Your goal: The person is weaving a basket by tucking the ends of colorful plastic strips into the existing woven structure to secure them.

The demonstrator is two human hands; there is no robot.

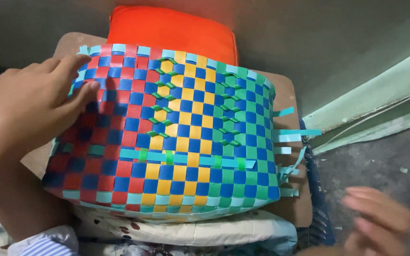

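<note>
At the bottom of the frame lies a pale cushion [191, 232] with a dark floral print, and beside it at lower left a bit of striped cloth [48, 246]. In the lower right corner the right hand [380, 223] hangs blurred over the grey floor [380, 166], its fingers loosely spread and holding nothing, well apart from the basket. Above the cushion, filling the middle of the frame, a woven basket [167, 132] of plastic strips rests on its side, its wall checked in blue with red at left, yellow in the middle and green at right; loose light-blue strip ends [290, 137] stick out from its right edge. The left hand [20, 114], coming in from the left edge, lies flat and open on the basket's upper left part, fingertips pressing the weave without gripping it. Under the basket shows a brown board [288, 95], and beyond its top edge an orange cushion [172, 31]. Farther off, a dull grey-green wall [309, 38] fills the top, and a pale green ledge [380, 95] runs diagonally at the right.
</note>
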